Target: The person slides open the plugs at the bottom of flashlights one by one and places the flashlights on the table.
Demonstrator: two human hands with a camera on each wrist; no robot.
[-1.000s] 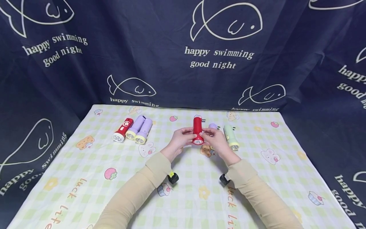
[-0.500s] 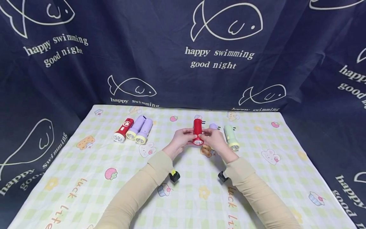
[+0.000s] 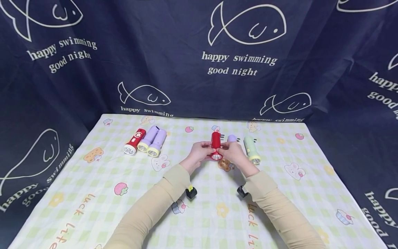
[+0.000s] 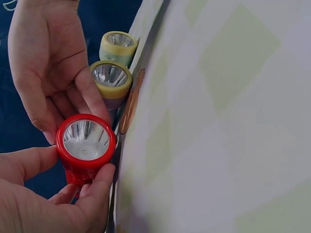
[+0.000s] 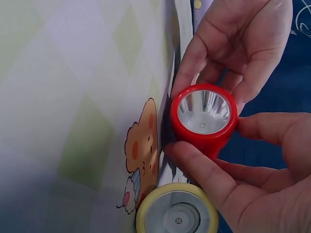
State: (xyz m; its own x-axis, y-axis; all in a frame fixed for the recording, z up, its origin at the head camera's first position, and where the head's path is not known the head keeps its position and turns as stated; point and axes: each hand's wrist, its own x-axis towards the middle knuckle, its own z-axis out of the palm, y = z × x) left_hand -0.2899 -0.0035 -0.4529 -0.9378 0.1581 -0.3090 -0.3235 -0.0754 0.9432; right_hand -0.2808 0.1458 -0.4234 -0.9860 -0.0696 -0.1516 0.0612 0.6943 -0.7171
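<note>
A red flashlight (image 3: 216,140) with two plug prongs at its back end lies between both hands, lens toward me. My left hand (image 3: 199,154) grips it from the left, near the head. From the other side my right hand (image 3: 234,152) pinches it with thumb and fingers. In the left wrist view the left fingers and thumb bracket the red rim (image 4: 86,141). The right wrist view shows the right thumb and fingers curled at the same red head (image 5: 204,114). Behind the right hand, a purple flashlight (image 3: 231,138) is mostly hidden; a green flashlight (image 3: 251,148) lies beside it.
On the left of the table lie a red flashlight with a white head (image 3: 134,141) and two purple flashlights (image 3: 148,138) side by side. A checked cloth (image 3: 130,214) covers the table. A dark blue curtain (image 3: 186,41) hangs behind it.
Both hands have brought the red flashlight slightly down and toward me, keeping hold of it. The other flashlights lie where they were.
</note>
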